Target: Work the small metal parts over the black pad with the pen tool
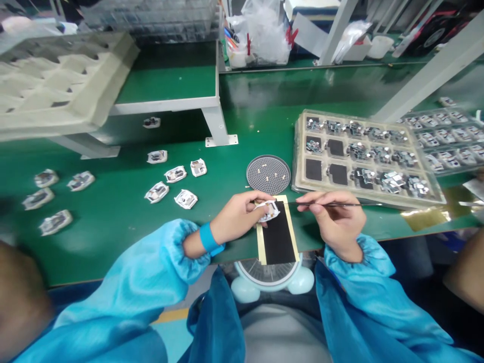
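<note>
My left hand (237,217) grips a small white and metal part (269,210) over a black pad with yellow edges (278,237) at the table's front edge. My right hand (336,222) holds thin tweezers (328,204), whose tip points left at that part. Just behind the pad lies a round grey perforated disc (268,174) with a few tiny pieces on it. A beige compartment tray (363,159) holding several metal parts sits to the right of the disc; a few of its cells show bare black.
Several loose white parts (176,175) lie scattered on the green table (124,212) at left. A white shelf stand (217,128) and a stack of beige trays (56,80) are at the back left. A second parts tray (449,138) sits far right. A small fan (270,280) sits below the table edge.
</note>
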Demonstrator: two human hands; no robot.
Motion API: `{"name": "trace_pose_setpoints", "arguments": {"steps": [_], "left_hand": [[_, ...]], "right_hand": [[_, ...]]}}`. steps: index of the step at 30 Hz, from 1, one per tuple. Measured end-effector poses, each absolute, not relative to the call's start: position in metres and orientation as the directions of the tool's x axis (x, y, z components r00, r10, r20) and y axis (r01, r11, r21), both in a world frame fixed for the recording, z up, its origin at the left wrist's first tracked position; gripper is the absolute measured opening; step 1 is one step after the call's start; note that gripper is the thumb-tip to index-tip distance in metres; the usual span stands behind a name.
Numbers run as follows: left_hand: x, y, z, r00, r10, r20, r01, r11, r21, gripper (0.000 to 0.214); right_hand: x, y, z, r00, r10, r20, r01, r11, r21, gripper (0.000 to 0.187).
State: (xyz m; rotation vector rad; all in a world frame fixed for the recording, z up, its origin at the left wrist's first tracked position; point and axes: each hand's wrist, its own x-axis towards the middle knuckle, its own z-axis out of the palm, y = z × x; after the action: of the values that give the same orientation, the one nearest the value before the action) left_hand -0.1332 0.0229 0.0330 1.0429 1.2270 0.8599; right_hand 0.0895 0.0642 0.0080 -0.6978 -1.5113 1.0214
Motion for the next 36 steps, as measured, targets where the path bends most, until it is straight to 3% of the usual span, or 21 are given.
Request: {"name": "trace_pose_setpoints", "arguments": {"steps": [4, 10, 16, 23, 36], "left_hand": [[-0.1286, 0.0228, 0.0325, 0.142, 0.930, -0.339, -0.073, 0.351, 0.934, 0.019], [-0.1265, 0.0200, 0.0272, 0.113, 0.960, -0.258, -0.076, 0.267, 0.961, 0.024], [-0.1227, 0.0199, 0.0247, 0.065, 0.962, -0.266, -0.063, 0.270, 0.961, 0.029], [-0.1235, 0.0220, 0.0249, 0.058, 0.952, -0.302, -0.042, 0.304, 0.952, 0.021], [-0.1242, 0.0223, 0.0246, 0.055, 0.948, -0.312, 0.018, 0.312, 0.950, 0.021]], "right_hand": [[0.0893, 0.0615, 0.0083, -0.205, 0.837, 0.507, -0.099, 0.498, -0.862, 0.012], [0.0899, 0.0578, 0.0078, -0.239, 0.745, 0.622, -0.067, 0.627, -0.776, 0.021], [0.0898, 0.0590, 0.0078, -0.229, 0.690, 0.687, 0.001, 0.705, -0.709, 0.027], [0.0867, 0.0631, 0.0076, -0.382, 0.668, 0.638, 0.036, 0.701, -0.713, 0.030], [0.0850, 0.0639, 0.0094, -0.421, 0.672, 0.609, 0.035, 0.683, -0.729, 0.029]]}}
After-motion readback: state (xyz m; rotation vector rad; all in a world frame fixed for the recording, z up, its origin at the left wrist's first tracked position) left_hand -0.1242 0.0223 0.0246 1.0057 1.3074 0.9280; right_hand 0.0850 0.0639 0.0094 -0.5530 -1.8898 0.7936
